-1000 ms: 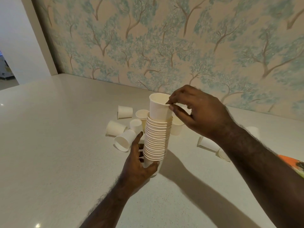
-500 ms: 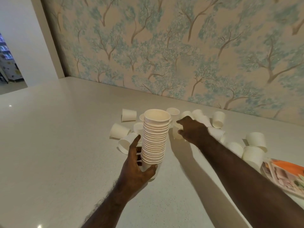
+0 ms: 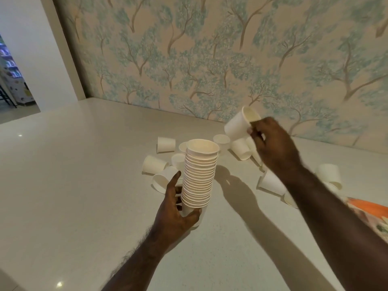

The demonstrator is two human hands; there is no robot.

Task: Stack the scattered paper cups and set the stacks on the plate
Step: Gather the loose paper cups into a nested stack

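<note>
While left hand grips stack, right fingers pinch 1 cup.

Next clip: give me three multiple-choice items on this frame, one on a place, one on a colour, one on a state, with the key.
1. Where is the single cup held by the right hand?
A. in the air, up and to the right of the stack
B. seated on the stack
C. lying on the counter

2. What colour are the loose cups?
A. blue
B. white
C. red

3. How is the stack held?
A. lying on its side
B. upside down
C. upright, gripped near its bottom by the left hand

Key: 1 A, the cup is raised clear of the stack's top; 2 B, all show plain white; 3 C, the open mouth faces up and the fingers wrap the base.
</note>
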